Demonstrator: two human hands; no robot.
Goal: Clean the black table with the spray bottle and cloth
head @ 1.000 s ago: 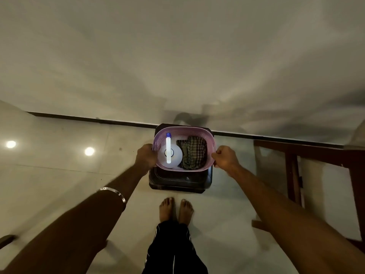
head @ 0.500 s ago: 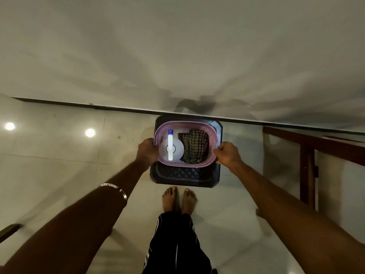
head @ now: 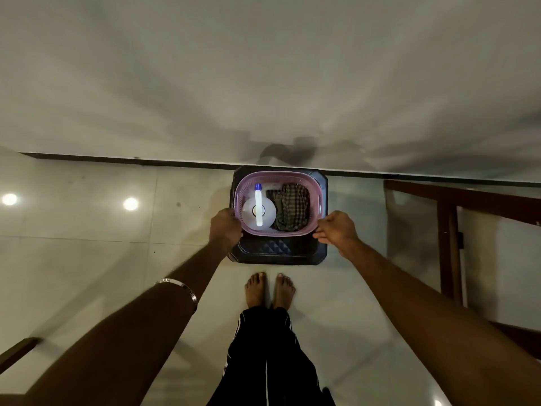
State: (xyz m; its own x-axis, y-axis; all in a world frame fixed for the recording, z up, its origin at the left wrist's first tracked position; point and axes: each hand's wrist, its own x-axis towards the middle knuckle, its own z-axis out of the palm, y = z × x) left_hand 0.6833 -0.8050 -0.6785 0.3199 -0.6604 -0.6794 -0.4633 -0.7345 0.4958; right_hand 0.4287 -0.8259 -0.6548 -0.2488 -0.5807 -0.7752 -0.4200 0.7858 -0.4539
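a pink basket [head: 317, 197] sits on the small black tabletop [head: 278, 253], which stands on the tiled floor [head: 87, 244] against the wall. inside the basket, the white spray bottle [head: 258, 209] (blue tip pointing toward the wall) lies on the left and the checked cloth [head: 292, 208] is bunched on the right. the left hand [head: 225, 230] grips the basket's left rim; the right hand [head: 336, 231] has its fingers loosely curled at the right rim, though whether it actually grips is unclear. bare feet [head: 269, 290] stand just before the tabletop.

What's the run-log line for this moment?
stage: setup | pink basket on black table | left hand, right hand at rim | spray bottle, cloth inside
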